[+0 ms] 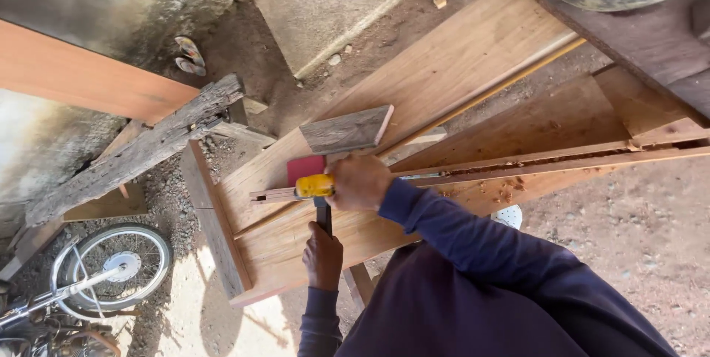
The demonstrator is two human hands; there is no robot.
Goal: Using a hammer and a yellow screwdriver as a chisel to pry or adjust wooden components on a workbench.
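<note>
— Both hands were closed tight: the right hand (360, 182) was wrapped around the yellow handle (314, 185) of a tool, and the left hand (323, 256) gripped a dark handle (324, 216) just below it, fist shut around the lower end.

— What was the tool doing?

— I couldn't make out its working end; it was hidden against the thin wooden strip (275, 195) lying just beyond the right hand's knuckles. I'd judge the strip light and a little springy, easy to split at the edges, so best held flat and close to where the tool met it. The yellow grip looked smooth, maybe slick with sawdust; a full fist round the middle suited it.

— And underneath?

— A broad wooden board (458, 69) ran away from the grip, stiff and heavy by the look of it, a two-handed lift from the edges. A red block (305, 167) sat right above the yellow handle, and a grey weathered offcut (346, 131) lay just past that.

— Any labels or packages?

— None that I could see. Farther from the hands, off to the left, a rough old beam (133, 151) lay across the ground, a motorbike wheel (117, 262) below it, and a pair of sandals (189, 55) on the dirt beyond.
</note>
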